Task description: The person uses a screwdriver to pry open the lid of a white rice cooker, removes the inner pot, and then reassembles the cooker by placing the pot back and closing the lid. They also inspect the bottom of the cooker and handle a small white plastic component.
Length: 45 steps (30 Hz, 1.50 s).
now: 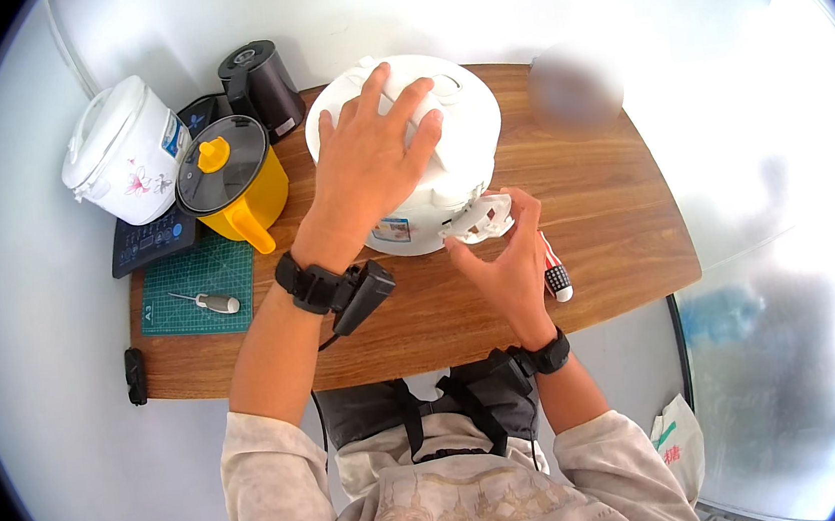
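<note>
A white rice cooker [468, 150] stands on the wooden table in front of me. My left hand [368, 160] rests on its lid, fingers spread and holding nothing. At the cooker's front right side, my right hand [505, 257] pinches a small white plastic panel [486, 220] between thumb and fingers. The panel's inner side shows, and it sits tilted against the cooker's body. Whether it is still attached there, I cannot tell. Just right of that hand lies a tool with a red, white and black handle [556, 273], partly hidden behind the fingers.
On the left, a green cutting mat [162, 295] carries a grey-handled screwdriver [216, 303]. Behind it stand a yellow pot [270, 189] with a glass lid, another white rice cooker [117, 169], a black induction hob [150, 248] and a dark kettle [272, 89]. A blurred round patch covers the table's far right.
</note>
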### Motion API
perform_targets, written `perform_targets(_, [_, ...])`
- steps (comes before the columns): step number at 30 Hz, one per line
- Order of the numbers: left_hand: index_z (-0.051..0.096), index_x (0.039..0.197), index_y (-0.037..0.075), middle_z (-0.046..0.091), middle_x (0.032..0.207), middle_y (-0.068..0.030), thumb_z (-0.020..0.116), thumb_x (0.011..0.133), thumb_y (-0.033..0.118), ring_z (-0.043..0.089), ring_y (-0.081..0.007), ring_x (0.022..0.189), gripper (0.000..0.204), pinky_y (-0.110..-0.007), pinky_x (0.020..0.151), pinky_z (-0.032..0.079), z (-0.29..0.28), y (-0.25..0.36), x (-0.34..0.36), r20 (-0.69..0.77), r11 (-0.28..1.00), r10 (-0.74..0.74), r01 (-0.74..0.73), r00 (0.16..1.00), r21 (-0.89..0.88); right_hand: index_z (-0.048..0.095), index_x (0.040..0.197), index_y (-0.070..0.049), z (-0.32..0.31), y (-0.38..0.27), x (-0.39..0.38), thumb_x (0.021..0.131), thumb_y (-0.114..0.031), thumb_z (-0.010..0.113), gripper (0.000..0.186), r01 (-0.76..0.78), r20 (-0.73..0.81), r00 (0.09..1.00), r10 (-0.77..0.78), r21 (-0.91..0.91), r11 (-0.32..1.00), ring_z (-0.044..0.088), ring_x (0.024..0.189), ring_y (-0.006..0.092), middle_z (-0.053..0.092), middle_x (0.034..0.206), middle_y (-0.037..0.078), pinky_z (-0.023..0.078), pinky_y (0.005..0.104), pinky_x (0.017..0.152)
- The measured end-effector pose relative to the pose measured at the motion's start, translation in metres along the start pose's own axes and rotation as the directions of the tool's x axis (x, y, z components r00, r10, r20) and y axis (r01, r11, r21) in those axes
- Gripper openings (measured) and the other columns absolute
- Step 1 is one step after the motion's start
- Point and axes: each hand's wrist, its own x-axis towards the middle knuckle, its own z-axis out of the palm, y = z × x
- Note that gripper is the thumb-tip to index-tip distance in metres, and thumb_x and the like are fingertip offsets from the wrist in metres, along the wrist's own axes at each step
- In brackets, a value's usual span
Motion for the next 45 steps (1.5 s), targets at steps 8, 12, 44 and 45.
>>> perform_targets(8, [0.056,0.144,0.023,0.043,0.156,-0.0232,0.046,0.105,0.039,0.046,-0.0419,0.140,0.044,-0.071,0.105,0.039,-0.006,0.003,0.001,0.026,0.998,-0.040,0.041,0.999,-0.053,0.040,0.134,0.000,-0.006,-0.007,-0.009,0.075,-0.015,0.090,0.079,-0.044,0.024,0.999,0.047,-0.117,0.992,0.065,0.110,0.0299,0.060,0.123,0.018,0.052,0.0392,0.095])
perform_targets(12, [0.056,0.144,0.023,0.044,0.155,-0.0234,0.046,0.105,0.039,0.047,-0.0421,0.139,0.044,-0.070,0.104,0.040,-0.003,0.000,0.002,0.024,1.000,0.002,-0.002,1.000,-0.009,0.038,0.137,0.000,-0.018,-0.001,-0.013,0.075,-0.016,0.090,0.082,0.000,0.013,1.000,0.000,-0.041,0.999,0.066,0.110,0.0318,0.062,0.123,0.019,0.053,0.0399,0.095])
perform_targets(44, [0.063,0.141,0.027,0.046,0.158,-0.0184,0.066,0.098,0.012,0.046,-0.0402,0.142,0.046,-0.045,0.117,0.041,-0.045,-0.038,0.046,0.371,0.957,0.204,-0.104,0.906,-0.271,0.053,0.144,-0.005,-0.165,0.090,0.028,0.087,-0.050,0.072,0.075,-0.142,0.084,0.913,0.400,-0.852,0.504,0.064,0.119,0.0392,0.063,0.130,0.019,0.053,0.0509,0.094])
perform_targets(45, [0.063,0.139,0.026,0.047,0.157,-0.0182,0.065,0.098,0.012,0.046,-0.0399,0.142,0.044,-0.045,0.117,0.041,-0.044,-0.038,0.047,0.364,0.954,0.209,-0.108,0.908,-0.280,0.053,0.144,-0.005,-0.163,0.086,0.028,0.088,-0.049,0.072,0.073,-0.127,0.107,0.915,0.390,-0.839,0.528,0.064,0.118,0.0391,0.063,0.129,0.019,0.054,0.0508,0.093])
